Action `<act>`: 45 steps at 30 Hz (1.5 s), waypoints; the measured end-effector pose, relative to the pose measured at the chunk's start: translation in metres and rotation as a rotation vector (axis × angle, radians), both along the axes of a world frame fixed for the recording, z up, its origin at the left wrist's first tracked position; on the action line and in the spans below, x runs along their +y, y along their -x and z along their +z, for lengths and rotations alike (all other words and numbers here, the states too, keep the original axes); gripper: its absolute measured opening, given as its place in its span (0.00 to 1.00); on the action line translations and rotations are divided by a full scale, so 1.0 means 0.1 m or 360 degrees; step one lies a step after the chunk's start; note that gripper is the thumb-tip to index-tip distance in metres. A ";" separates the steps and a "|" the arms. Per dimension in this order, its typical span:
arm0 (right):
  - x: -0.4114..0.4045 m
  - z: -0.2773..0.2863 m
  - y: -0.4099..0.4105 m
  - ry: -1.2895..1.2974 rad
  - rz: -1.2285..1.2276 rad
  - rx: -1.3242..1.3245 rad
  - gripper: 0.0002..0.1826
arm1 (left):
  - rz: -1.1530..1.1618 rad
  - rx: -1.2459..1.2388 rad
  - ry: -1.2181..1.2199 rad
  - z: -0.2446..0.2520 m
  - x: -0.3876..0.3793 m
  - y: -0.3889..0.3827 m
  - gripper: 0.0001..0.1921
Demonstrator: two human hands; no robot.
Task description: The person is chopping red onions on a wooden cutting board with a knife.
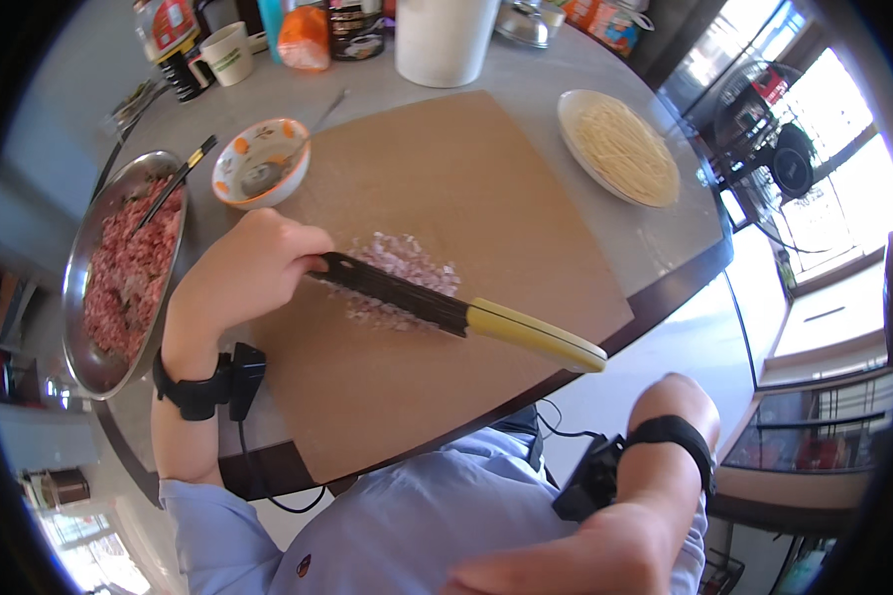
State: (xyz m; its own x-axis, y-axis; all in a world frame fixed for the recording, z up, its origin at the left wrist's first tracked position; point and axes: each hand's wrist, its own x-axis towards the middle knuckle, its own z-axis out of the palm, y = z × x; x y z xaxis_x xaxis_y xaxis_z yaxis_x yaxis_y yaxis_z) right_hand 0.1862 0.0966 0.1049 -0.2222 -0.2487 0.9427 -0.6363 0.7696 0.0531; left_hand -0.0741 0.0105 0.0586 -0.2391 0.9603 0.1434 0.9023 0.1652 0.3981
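Note:
My left hand [268, 260] pinches the far end of a kitchen knife's dark blade [398, 294] between thumb and fingers. The knife's yellow handle [536, 335] points right, past the near edge of a brown cutting board [446, 178]. Beneath and around the blade lies a heap of finely chopped, pinkish-white onion or shallot [405, 260]. My right hand [565, 554] is off the board, low in front of my shirt and partly cut off by the picture's bottom edge. Its fingers are not clearly visible, and I cannot tell whether they hold anything.
Left of the board stand a metal dish of minced meat [130, 275] with chopsticks [175, 182] and a patterned bowl [260, 160] holding a spoon. A plate of pale shreds [625, 149] stands right. Behind are a white container [446, 37], paper cup [227, 53] and bottles.

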 end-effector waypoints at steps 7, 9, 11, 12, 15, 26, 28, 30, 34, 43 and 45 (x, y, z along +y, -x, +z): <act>0.16 0.37 -0.20 0.0118 0.0215 -0.0551 0.11 | 0.0015 0.0031 0.0001 -0.03 -0.20 0.00 0.04; 0.25 0.48 -0.26 -0.0108 0.0136 -0.0517 0.08 | 0.0057 -0.0021 0.0004 0.00 -0.10 0.02 0.03; 0.37 0.50 -0.35 -0.0231 0.0159 -0.0560 0.06 | 0.0020 -0.0006 0.0023 -0.01 -0.12 -0.04 0.02; 0.44 0.47 -0.40 -0.0238 0.0189 -0.0563 0.08 | 0.0047 -0.0006 0.0020 -0.01 -0.12 -0.04 0.02; 0.48 0.49 -0.43 -0.0231 0.0161 -0.0593 0.11 | 0.0028 -0.0035 0.0048 -0.02 -0.13 -0.02 0.07; 0.82 0.00 0.11 -0.0364 -0.0808 -0.1195 0.29 | 0.0048 -0.0033 -0.0005 -0.04 -0.15 0.00 0.01; 0.97 -0.24 0.14 -0.0379 -0.0923 -0.1404 0.31 | 0.0041 -0.0045 -0.0017 -0.03 -0.14 -0.01 0.01; 1.07 -0.43 0.13 -0.0282 -0.0822 -0.1747 0.33 | 0.0030 -0.0053 -0.0027 -0.01 -0.13 -0.02 0.01; 1.09 -0.53 0.16 -0.0079 -0.0748 -0.1780 0.27 | 0.0019 -0.0073 -0.0068 0.02 -0.15 -0.02 0.01; 1.01 -0.39 0.16 -0.0076 -0.0705 -0.1829 0.22 | -0.0022 -0.0127 0.0045 0.05 -0.20 -0.01 0.04; 1.01 -0.43 0.16 -0.0107 -0.0739 -0.1805 0.21 | -0.0029 -0.0160 0.0070 0.03 -0.18 -0.01 0.04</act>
